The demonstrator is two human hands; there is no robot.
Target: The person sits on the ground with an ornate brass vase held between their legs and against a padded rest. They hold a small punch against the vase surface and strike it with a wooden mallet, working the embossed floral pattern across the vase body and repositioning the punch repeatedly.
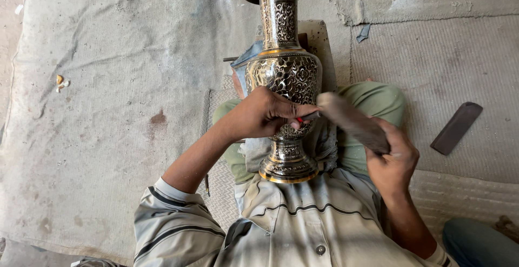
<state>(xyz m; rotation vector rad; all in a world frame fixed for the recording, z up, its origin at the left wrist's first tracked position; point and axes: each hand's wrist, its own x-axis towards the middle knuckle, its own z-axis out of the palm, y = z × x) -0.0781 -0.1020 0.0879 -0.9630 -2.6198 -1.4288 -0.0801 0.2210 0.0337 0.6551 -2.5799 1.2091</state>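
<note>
An ornate engraved metal vase (284, 72) with gold rims lies across my lap, its foot toward me and its mouth pointing away. My left hand (262, 113) rests on the vase's lower body and pinches a thin chisel-like tool (308, 116) with a red mark against the metal. My right hand (392, 159) grips a worn wooden mallet (351, 121), whose blurred head sits right at the end of the tool. My green-trousered knees show on both sides of the vase.
A dark flat bar (456, 128) lies on the grey mat to the right. Small pale scraps (60, 83) sit on the cloth at far left. A small grey chip (363, 33) lies near the mat's seam. Blue fabric (478, 242) shows at bottom right.
</note>
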